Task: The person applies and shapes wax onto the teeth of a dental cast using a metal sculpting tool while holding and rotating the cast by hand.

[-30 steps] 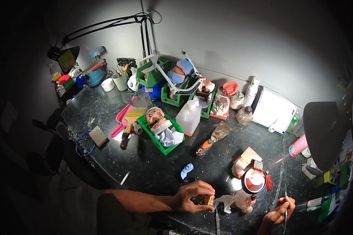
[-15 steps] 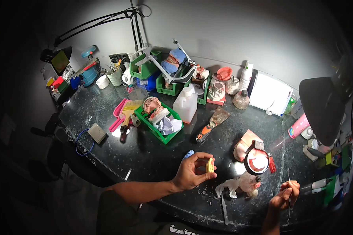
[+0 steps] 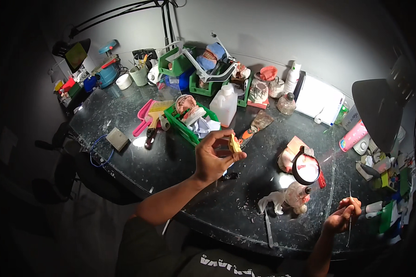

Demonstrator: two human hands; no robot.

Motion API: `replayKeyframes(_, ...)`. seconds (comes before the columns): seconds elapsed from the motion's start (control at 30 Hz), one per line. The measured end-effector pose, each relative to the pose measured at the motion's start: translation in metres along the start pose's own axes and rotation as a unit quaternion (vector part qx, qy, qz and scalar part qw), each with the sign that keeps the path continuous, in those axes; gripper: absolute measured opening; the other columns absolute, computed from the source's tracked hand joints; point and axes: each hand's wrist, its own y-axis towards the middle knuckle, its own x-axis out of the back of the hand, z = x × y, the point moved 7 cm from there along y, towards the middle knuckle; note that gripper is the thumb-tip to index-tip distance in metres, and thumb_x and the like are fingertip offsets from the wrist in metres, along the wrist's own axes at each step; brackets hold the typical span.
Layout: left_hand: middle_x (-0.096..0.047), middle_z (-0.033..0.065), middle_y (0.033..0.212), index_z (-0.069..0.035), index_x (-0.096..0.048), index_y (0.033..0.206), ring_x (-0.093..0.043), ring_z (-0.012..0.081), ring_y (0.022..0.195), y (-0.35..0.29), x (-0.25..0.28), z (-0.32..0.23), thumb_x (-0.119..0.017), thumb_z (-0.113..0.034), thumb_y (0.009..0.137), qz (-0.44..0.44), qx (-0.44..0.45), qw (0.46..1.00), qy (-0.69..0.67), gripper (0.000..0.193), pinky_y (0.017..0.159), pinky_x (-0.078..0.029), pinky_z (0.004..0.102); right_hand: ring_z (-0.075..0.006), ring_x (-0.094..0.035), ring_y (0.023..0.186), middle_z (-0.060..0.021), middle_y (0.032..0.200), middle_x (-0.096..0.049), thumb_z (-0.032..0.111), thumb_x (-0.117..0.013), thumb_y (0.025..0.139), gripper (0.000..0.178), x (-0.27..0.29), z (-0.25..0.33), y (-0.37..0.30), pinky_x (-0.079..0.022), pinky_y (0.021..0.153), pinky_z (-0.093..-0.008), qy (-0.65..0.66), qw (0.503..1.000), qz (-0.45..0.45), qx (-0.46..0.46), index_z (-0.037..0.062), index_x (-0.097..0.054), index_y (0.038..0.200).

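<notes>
My left hand (image 3: 210, 159) is raised over the bench near the green bin. Pinched between its thumb and fingers is a small yellow piece (image 3: 235, 144) that looks like part of a dental cast. At the right edge of the bench, my right hand (image 3: 341, 218) is closed around a thin metal dental instrument (image 3: 349, 236), held nearly upright. Between the hands stand a glass bottle (image 3: 296, 196) with a dark top and a round black-rimmed disc (image 3: 306, 168). A crumpled white cloth (image 3: 275, 199) lies beside the bottle. Behind the left hand, a small dark object (image 3: 231, 176) is partly hidden.
A green bin (image 3: 182, 129) holds a dental model and white paper. Behind it is a white plastic jug (image 3: 223, 106). A scraper (image 3: 259, 123) and a knife (image 3: 268, 230) lie on the black bench. A dark lamp shade (image 3: 375, 113) overhangs the right side.
My left hand has risen and moved away from me with the yellow piece, which is now turned. The view has shifted slightly. My right hand keeps the instrument, with little movement.
</notes>
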Motion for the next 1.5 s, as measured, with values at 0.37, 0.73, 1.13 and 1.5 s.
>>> replayKeyframes(0.37, -0.063, 0.0088, 0.113, 0.001, -0.056, 0.123, -0.064, 0.0137, 0.099, 0.019, 0.029, -0.016, -0.088, 0.000, 0.072, -0.060, -0.044, 0.987, 0.144, 0.060, 0.076, -0.063, 0.0258, -0.0157, -0.045, 0.076, -0.0086, 0.088, -0.048, 0.017, -0.042, 0.103, 0.021, 0.013, -0.004, -0.001, -0.037, 0.060, -0.0242, -0.017, 0.999, -0.023, -0.034, 0.0005, -0.054, 0.105)
replayKeyframes(0.73, -0.062, 0.0165, 0.129, -0.004, -0.053, 0.136, -0.067, 0.0227, 0.108, 0.021, 0.035, 0.026, -0.071, -0.016, 0.092, 0.015, 0.154, 0.954, -0.258, 0.049, 0.084, -0.062, 0.0321, -0.0157, -0.045, 0.076, -0.0096, 0.089, -0.049, 0.017, -0.043, 0.102, 0.021, 0.007, -0.005, -0.002, -0.036, 0.060, -0.0241, 0.010, 0.998, -0.016, -0.066, -0.0004, -0.054, 0.106)
replayKeyframes(1.13, -0.060, 0.0156, 0.133, -0.007, -0.054, 0.138, -0.065, 0.0209, 0.115, 0.022, 0.040, 0.027, -0.058, -0.026, 0.101, -0.035, 0.211, 0.909, -0.359, 0.041, 0.088, -0.060, 0.0272, -0.0137, -0.045, 0.079, -0.0089, 0.093, -0.047, 0.019, -0.039, 0.103, 0.022, 0.004, -0.003, -0.009, -0.038, 0.063, -0.0225, 0.012, 0.994, -0.025, -0.102, 0.0014, -0.053, 0.108)
replayKeyframes(1.5, -0.059, 0.0158, 0.131, -0.003, -0.044, 0.143, -0.062, 0.0246, 0.118, 0.028, 0.038, 0.009, -0.053, -0.004, 0.100, 0.030, 0.146, 0.967, -0.207, 0.044, 0.100, -0.055, 0.0370, -0.0145, -0.046, 0.082, -0.0089, 0.096, -0.046, 0.021, -0.039, 0.104, 0.024, 0.008, 0.002, -0.011, -0.039, 0.067, -0.0236, 0.033, 0.994, -0.013, -0.099, 0.0013, -0.051, 0.110)
